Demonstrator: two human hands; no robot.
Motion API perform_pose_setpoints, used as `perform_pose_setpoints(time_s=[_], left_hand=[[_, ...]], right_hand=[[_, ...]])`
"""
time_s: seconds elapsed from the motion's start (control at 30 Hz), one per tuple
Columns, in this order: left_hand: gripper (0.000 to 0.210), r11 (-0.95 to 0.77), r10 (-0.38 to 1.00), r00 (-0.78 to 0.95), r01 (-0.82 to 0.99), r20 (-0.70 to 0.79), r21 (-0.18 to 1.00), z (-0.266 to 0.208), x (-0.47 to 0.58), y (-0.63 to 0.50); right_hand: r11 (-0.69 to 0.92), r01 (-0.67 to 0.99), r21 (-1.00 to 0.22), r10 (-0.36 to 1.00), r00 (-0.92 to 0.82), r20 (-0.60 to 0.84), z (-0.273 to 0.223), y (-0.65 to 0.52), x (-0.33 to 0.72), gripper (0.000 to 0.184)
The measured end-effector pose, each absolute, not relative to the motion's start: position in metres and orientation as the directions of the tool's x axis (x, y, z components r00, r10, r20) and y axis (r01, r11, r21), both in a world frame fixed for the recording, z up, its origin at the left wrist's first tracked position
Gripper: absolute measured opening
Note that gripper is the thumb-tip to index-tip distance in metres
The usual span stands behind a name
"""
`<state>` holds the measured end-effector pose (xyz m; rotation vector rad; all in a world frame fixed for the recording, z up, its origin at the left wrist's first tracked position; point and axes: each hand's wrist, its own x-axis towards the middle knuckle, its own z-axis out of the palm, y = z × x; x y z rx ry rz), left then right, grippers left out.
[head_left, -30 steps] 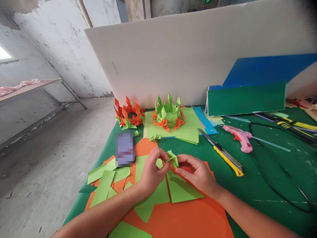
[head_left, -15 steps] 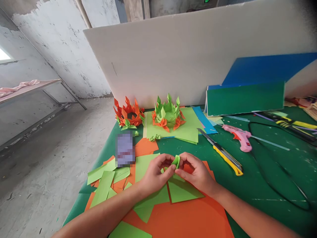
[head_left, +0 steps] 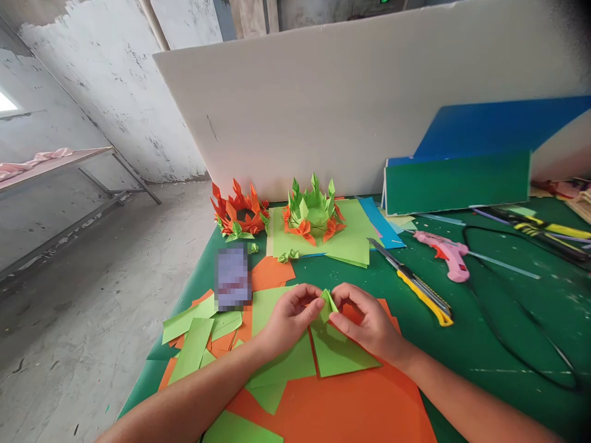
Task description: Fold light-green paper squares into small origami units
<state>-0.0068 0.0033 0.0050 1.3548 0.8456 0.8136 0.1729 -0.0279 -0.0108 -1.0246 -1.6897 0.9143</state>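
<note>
Between my hands is a small folded piece of green paper (head_left: 327, 300), its tip pointing up. My left hand (head_left: 292, 314) pinches its left side with thumb and fingers. On the other side, my right hand (head_left: 366, 319) has its fingers closed at the paper's right edge. Under both hands lie green paper sheets (head_left: 344, 355) on a large orange sheet (head_left: 351, 409). Beyond them stand an orange folded-paper crown (head_left: 240, 212) with green pieces and a green one (head_left: 314, 209) with orange flowers at its base.
A yellow utility knife (head_left: 415, 286) with its blade out lies right of my hands. Farther right are a pink glue gun (head_left: 446, 253) and its black cord (head_left: 498, 335). Paper scraps (head_left: 194, 344) and a pixelated rectangular item (head_left: 233, 277) lie left. A white board (head_left: 295, 117) stands behind.
The folded green paper has turned between my fingers, so a pointed shape now faces up where a rounded fold showed before. My hands stay in nearly the same place.
</note>
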Motion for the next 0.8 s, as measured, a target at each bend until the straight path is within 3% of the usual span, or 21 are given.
perform_pose_setpoints(time_s=[0.2, 0.47, 0.57, 0.8], left_hand=[[0.007, -0.234, 0.891, 0.41, 0.053, 0.192, 0.971, 0.0008, -0.0063, 0.0], [0.017, -0.455, 0.839, 0.395, 0.135, 0.373, 0.88, 0.0013, -0.0078, 0.0004], [0.014, -0.429, 0.857, 0.371, 0.131, 0.357, 0.894, 0.0017, -0.0074, -0.0009], [0.007, -0.138, 0.935, 0.34, 0.08, 0.103, 0.987, 0.0039, -0.0055, -0.0061]], right_hand=[[0.391, 0.276, -0.878, 0.92, -0.156, 0.36, -0.0124, -0.0286, 0.1703, 0.002], [0.509, 0.33, -0.795, 0.859, -0.14, 0.492, -0.008, -0.0268, 0.1708, 0.008], [0.496, 0.328, -0.804, 0.867, -0.134, 0.48, -0.0073, -0.0272, 0.1705, 0.008], [0.328, 0.273, -0.904, 0.944, -0.084, 0.318, -0.0125, -0.029, 0.1694, 0.004]])
